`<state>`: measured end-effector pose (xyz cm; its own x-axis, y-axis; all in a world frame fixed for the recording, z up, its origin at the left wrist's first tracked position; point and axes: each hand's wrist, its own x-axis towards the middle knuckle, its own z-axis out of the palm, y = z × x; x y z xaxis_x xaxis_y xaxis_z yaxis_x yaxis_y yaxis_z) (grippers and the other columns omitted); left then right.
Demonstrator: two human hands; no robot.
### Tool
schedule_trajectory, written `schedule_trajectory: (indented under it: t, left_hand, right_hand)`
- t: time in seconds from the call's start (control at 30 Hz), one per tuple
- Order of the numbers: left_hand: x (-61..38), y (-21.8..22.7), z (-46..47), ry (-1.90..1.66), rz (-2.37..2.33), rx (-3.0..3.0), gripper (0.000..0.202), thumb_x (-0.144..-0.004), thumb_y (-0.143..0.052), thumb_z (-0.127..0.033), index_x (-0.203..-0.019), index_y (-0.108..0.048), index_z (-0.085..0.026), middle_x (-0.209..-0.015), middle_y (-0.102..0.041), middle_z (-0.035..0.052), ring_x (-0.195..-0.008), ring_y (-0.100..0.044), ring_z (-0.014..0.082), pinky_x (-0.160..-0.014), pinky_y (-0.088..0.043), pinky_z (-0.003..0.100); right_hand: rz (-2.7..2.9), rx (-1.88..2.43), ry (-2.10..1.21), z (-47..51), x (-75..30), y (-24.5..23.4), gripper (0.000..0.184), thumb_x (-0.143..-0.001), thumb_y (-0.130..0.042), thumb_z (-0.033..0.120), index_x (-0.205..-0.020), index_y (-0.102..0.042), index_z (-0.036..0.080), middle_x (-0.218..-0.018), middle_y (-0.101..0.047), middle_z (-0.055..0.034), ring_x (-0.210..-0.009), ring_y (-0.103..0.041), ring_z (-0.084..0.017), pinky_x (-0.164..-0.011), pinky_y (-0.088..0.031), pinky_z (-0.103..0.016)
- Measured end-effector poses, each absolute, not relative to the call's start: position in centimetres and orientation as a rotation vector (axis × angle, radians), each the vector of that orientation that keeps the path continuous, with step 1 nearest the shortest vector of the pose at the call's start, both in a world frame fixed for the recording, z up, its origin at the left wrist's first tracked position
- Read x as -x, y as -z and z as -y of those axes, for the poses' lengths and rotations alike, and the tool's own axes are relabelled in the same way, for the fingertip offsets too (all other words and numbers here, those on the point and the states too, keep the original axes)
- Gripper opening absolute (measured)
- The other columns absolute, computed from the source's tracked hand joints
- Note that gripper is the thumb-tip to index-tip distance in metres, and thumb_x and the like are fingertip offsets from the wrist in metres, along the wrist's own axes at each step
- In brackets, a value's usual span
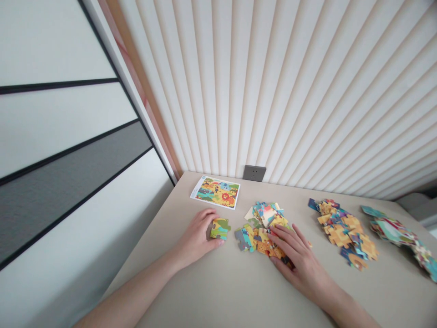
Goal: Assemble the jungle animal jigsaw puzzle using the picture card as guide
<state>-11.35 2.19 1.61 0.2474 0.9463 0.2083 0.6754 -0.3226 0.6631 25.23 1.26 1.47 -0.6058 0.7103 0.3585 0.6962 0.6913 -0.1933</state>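
Pleated cream wall panelling (273, 91) fills the back of the view, with a grey wall socket (254, 173) set low in it. White-and-grey paneled doors (58, 136) are recorded at the left. A beige table (218, 291) is seen below, its far corner set against the panelling.

Item: an illustrated picture card (215, 192), showing a lion and other animals, is laid flat near the back edge. Item: a small joined group of jigsaw pieces (220, 228) is placed just right of the left hand (196, 239), which is held cupped and loosely curled, its fingertips touching the group's edge; a firm grasp cannot be confirmed. Item: a loose central heap of jigsaw pieces (262, 228) is partly covered by the right hand (300, 259), which is laid open upon it with fingers spread, not clenched. Item: two further heaps are kept at the right, one of mainly orange pieces (344, 232) and one of mainly teal pieces (396, 237), the latter running to the frame's edge.

Risks are judged as follows: the joined group could be parted if lifted unevenly, and pieces from the central heap could be scattered toward the neighbouring heaps by a sweep of the right hand.
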Motion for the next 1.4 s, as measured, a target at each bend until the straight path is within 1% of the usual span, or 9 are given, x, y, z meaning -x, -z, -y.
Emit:
schedule_trajectory:
  t: [0.13,0.33,0.57,0.87,1.2,1.3,1.4]
  left_hand:
    - [11.43,-1.46,-2.19,-0.816,-1.487,-2.088,0.058,-0.079,-0.083,-0.037,-0.132,-0.062,-0.026,-0.146,-0.054,0.0104,-0.138,-0.051,0.0325,-0.118,-0.043,0.052]
    - [11.52,-1.23,-2.22,-0.812,-1.500,-2.105,0.065,-0.080,-0.083,-0.039,-0.138,-0.059,-0.024,-0.147,-0.053,0.0108,-0.139,-0.050,0.0319,-0.118,-0.044,0.050]
    - [11.49,-1.40,-2.20,-0.833,-1.496,-2.096,0.062,-0.081,-0.082,-0.040,-0.137,-0.061,-0.025,-0.144,-0.056,0.0108,-0.136,-0.052,0.0323,-0.118,-0.044,0.051]
    - [11.56,-1.62,-2.15,-0.812,-1.476,-2.105,0.055,-0.084,-0.080,-0.039,-0.135,-0.062,-0.026,-0.145,-0.054,0.0100,-0.139,-0.050,0.0312,-0.119,-0.043,0.049]
    - [11.72,-1.36,-2.12,-0.802,-1.473,-2.113,0.053,-0.086,-0.079,-0.038,-0.135,-0.062,-0.026,-0.146,-0.053,0.0099,-0.139,-0.050,0.0306,-0.119,-0.043,0.048]
    - [11.67,-1.40,-2.09,-0.800,-1.473,-2.127,0.052,-0.087,-0.077,-0.036,-0.135,-0.062,-0.026,-0.146,-0.053,0.0095,-0.139,-0.050,0.0301,-0.119,-0.043,0.047]
    - [11.58,-1.46,-2.13,-0.798,-1.481,-2.149,0.051,-0.089,-0.073,-0.032,-0.138,-0.060,-0.026,-0.146,-0.053,0.0098,-0.138,-0.051,0.0292,-0.119,-0.043,0.047]
  right_hand:
    - [2.493,1.104,-0.056,-1.21,-25.20,-1.59,0.051,-0.098,-0.063,0.032,-0.149,-0.055,0.033,-0.150,-0.060,-0.0072,-0.143,-0.051,-0.029,-0.126,-0.027,-0.060]
    - [2.515,1.102,-0.056,-1.20,-25.24,-1.73,0.052,-0.098,-0.062,0.031,-0.150,-0.053,0.032,-0.151,-0.058,-0.0075,-0.145,-0.049,-0.029,-0.126,-0.028,-0.061]
    - [2.508,1.079,-0.067,-1.29,-25.23,-1.83,0.058,-0.099,-0.062,0.031,-0.155,-0.048,0.033,-0.151,-0.059,-0.0082,-0.143,-0.051,-0.029,-0.125,-0.029,-0.061]
    - [2.521,1.099,-0.069,-1.12,-25.25,-1.83,0.054,-0.099,-0.062,0.030,-0.151,-0.051,0.031,-0.153,-0.057,-0.0072,-0.146,-0.047,-0.028,-0.127,-0.026,-0.060]
    - [2.527,1.099,-0.060,-1.01,-25.27,-1.91,0.052,-0.099,-0.062,0.030,-0.150,-0.052,0.031,-0.152,-0.058,-0.0076,-0.145,-0.048,-0.028,-0.127,-0.026,-0.060]
    - [2.516,1.101,-0.064,-0.93,-25.27,-1.88,0.051,-0.099,-0.062,0.029,-0.149,-0.053,0.031,-0.152,-0.058,-0.0071,-0.145,-0.048,-0.028,-0.127,-0.026,-0.060]
    - [2.531,1.108,-0.073,-0.94,-25.25,-1.93,0.054,-0.099,-0.062,0.029,-0.152,-0.050,0.031,-0.153,-0.057,-0.0070,-0.146,-0.047,-0.028,-0.127,-0.025,-0.061]
